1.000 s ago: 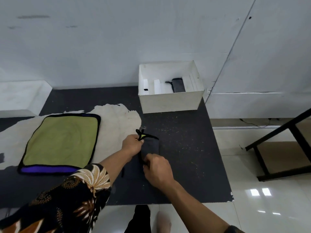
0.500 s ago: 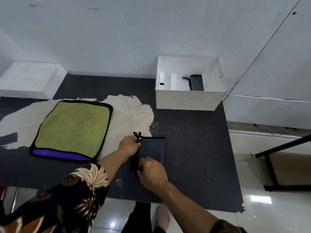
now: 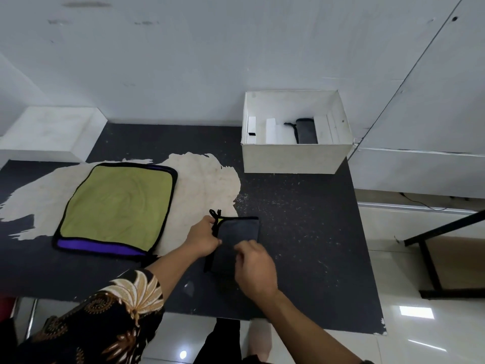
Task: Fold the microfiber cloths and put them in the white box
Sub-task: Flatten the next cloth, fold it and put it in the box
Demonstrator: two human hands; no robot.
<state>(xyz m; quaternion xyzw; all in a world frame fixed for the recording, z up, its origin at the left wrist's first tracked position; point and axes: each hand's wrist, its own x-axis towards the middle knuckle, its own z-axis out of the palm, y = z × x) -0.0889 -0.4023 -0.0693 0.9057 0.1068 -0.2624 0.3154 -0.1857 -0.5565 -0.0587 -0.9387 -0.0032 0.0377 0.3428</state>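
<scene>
Where the dark cloth (image 3: 237, 237) lies: folded to a narrow oblong on the black counter (image 3: 301, 232), near its front edge and well apart from the box (image 3: 296, 158); a black loop sticks out at its far left corner.
Left hand (image 3: 203, 239): at the cloth's left edge, fingers curled and thumb on top, its grip closed on that edge just below the loop.
Right hand (image 3: 256, 269): over the near end of the cloth, knuckles up, fingers bent down onto the fabric; it is blurred, and I cannot tell whether its grip pinches the cloth or only presses it.
Box: white, open-topped, at the far right of the counter against the wall.
Second dark cloth (image 3: 305, 131): folded, lying inside the box toward its right side, among white inserts.
Green cloth (image 3: 118, 206): spread flat to the left, with black trim and a purple band along the near edge, resting on a pale worn patch of the counter.
Sleeve (image 3: 105, 319): dark with a tan floral print, on the left arm.
</scene>
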